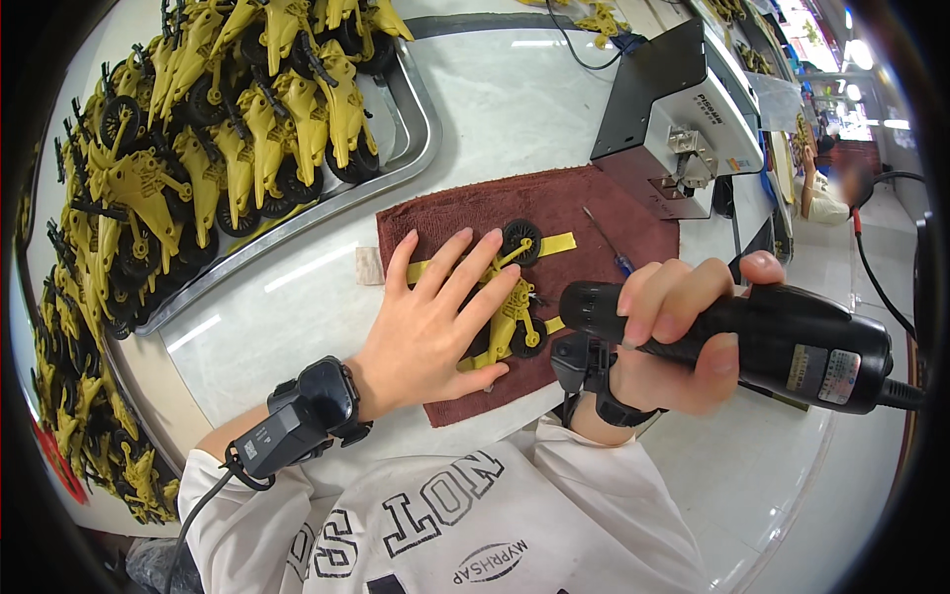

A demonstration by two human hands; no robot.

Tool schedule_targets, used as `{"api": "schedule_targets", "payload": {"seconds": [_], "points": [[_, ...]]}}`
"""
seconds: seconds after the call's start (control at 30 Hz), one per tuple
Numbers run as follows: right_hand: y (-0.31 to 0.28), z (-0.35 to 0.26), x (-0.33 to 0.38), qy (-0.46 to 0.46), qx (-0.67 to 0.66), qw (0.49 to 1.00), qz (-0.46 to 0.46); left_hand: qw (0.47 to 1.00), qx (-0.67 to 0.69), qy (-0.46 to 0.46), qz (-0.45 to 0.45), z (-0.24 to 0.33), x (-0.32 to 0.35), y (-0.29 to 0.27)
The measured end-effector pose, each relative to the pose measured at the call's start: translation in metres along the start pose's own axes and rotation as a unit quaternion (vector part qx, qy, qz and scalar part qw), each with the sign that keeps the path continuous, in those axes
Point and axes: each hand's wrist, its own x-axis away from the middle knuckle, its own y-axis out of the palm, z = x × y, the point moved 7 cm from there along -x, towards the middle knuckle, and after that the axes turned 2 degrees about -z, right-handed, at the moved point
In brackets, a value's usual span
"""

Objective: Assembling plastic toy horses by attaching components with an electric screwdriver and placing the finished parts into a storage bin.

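The left hand (435, 317) lies flat and open on the yellow toy motorcycle (510, 297), whose long axis runs toward the worktop's far edge, while the right hand (683, 332) grips the black electric screwdriver (752, 337) just beside it.

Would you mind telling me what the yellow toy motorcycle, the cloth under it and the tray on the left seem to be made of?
The yellow toy motorcycle looks like moulded plastic, matte, with black, possibly rubber, wheels. The cloth seems to be terry towelling, dark red, with a fuzzy nap. The tray appears to be metal, likely stainless steel, given its bright reflective rim.

Single head view, fisheye, looks steeply down at near worktable (554, 109); own forearms enter from lower edge.
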Motion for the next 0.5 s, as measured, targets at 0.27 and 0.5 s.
{"api": "schedule_targets", "payload": {"seconds": [0.27,0.5], "points": [[0.013,0.025,-0.001,0.042,-0.04,0.998,-0.036,1.0,0.009,-0.014,-0.018,-0.003,0.001,0.001],[0.013,0.027,0.001,0.037,-0.069,0.994,-0.076,0.999,0.008,-0.005,-0.045,-0.003,-0.003,0.005]]}}
